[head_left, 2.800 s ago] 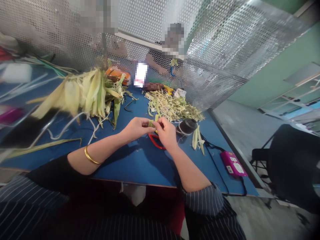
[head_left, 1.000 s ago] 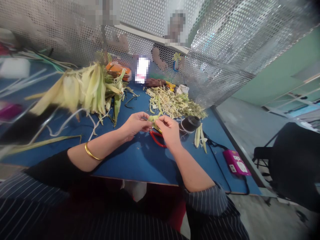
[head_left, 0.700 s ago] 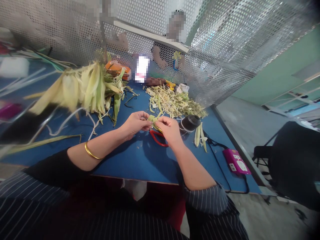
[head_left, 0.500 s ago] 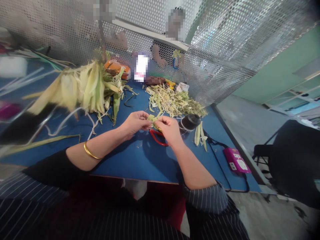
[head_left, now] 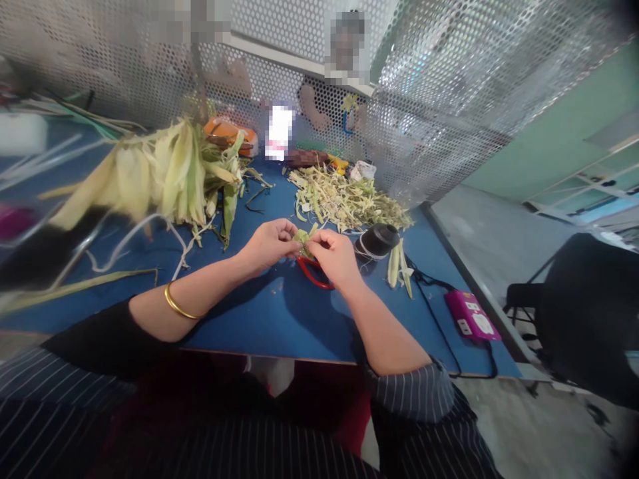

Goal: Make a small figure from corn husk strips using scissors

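A small folded piece of pale green corn husk is pinched between my two hands. My left hand grips its left side with thumb and fingers. On the other side, my right hand pinches it with thumb and forefinger. Below my hands lies a pair of scissors with red handles, partly covered by my right hand. A black cone of thread stands tilted just right of my right hand. Beyond my hands is a heap of husk scraps.
A large bundle of corn husks lies at the left, with white cord near it. Farther back are an orange packet and a lit phone. Husk strips and a purple packet lie right. Perforated sheeting stands behind, a person beyond it.
Both hands have drawn slightly closer together, and the husk piece between them looks more folded. The whole view has shifted a little.
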